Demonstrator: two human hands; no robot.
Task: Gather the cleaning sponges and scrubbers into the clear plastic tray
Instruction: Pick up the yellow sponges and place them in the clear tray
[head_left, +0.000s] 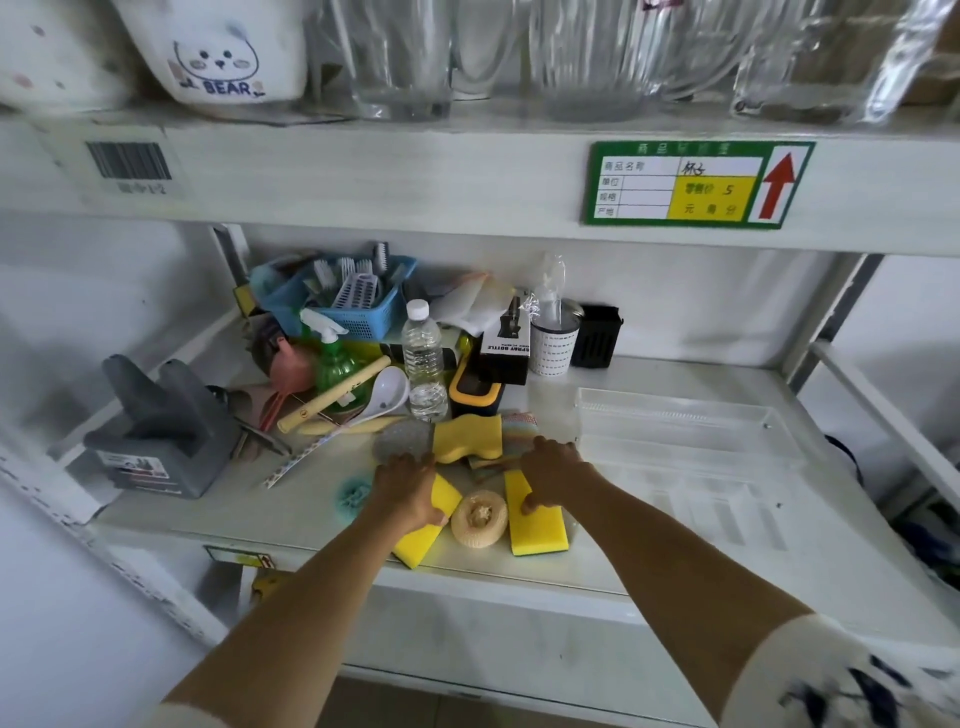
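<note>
The clear plastic tray (691, 431) lies empty just beyond and right of my right hand (553, 470), long axis sideways; that hand presses one yellow sponge (535, 525), my left hand (408, 491) grips another (423, 540).

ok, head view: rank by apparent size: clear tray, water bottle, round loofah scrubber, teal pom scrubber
1. clear tray
2. water bottle
3. round loofah scrubber
4. teal pom scrubber, partly hidden by the left hand, so unsure

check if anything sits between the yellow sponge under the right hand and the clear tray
Nothing visible does. The yellow sponge lies under the right hand, and the shelf surface between it and the clear tray to its right is bare.
</note>
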